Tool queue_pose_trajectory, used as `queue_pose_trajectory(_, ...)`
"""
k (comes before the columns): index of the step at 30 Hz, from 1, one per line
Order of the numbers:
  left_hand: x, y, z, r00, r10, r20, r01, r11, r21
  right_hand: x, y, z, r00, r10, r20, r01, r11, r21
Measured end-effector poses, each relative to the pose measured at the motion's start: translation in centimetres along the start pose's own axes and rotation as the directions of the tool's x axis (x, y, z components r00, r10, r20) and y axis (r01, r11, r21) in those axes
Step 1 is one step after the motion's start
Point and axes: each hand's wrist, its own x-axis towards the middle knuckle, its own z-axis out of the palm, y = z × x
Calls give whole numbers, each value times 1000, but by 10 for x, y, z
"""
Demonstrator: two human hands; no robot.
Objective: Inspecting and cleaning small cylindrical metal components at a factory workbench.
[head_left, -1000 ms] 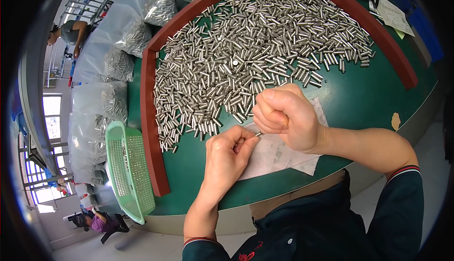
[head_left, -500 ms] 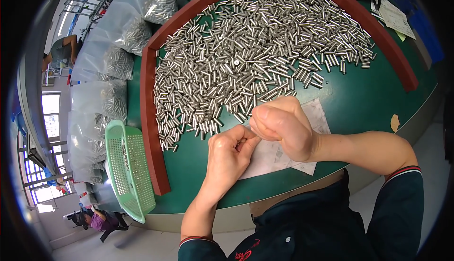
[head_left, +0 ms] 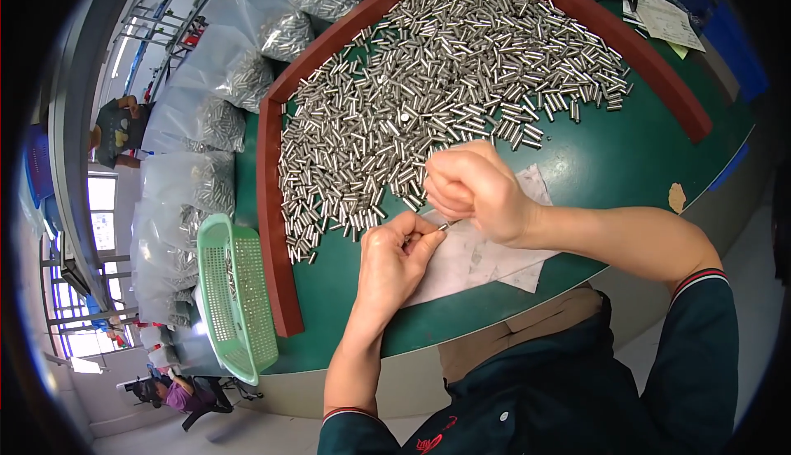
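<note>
My left hand (head_left: 389, 270) pinches a small metal pin (head_left: 443, 227) between thumb and fingertips, with one bright end sticking out. Close above it, my right hand (head_left: 486, 193) is curled into a fist; whatever its fingers hold is hidden. The two hands are slightly apart. Beneath them a white, smudged cloth (head_left: 494, 264) lies at the near edge of the green table (head_left: 597, 158). Just beyond my hands spreads a wide heap of short, shiny metal pins (head_left: 461, 68), lying in all directions.
A red-brown angled rail (head_left: 270, 200) borders the heap on the left and far sides. Outside it stand a green mesh basket (head_left: 216, 315) and clear bags of pins (head_left: 222, 126). Papers (head_left: 666, 20) lie far right. Other people (head_left: 119, 132) are in the left background.
My right fist has lifted slightly away from my left fingertips, so the pin's end now shows. The whole view has shifted a little.
</note>
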Motion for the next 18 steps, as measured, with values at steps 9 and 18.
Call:
queue_pose_trajectory(9, 4, -12, -26, 954, 31, 297, 283, 224, -932, -11, -3, 7, 993, 8, 116, -2, 999, -52)
queue_pose_trajectory(18, 8, -24, -27, 973, 8, 230, 228, 109, -968, -14, 6, 12, 983, 119, 143, -113, 992, -46)
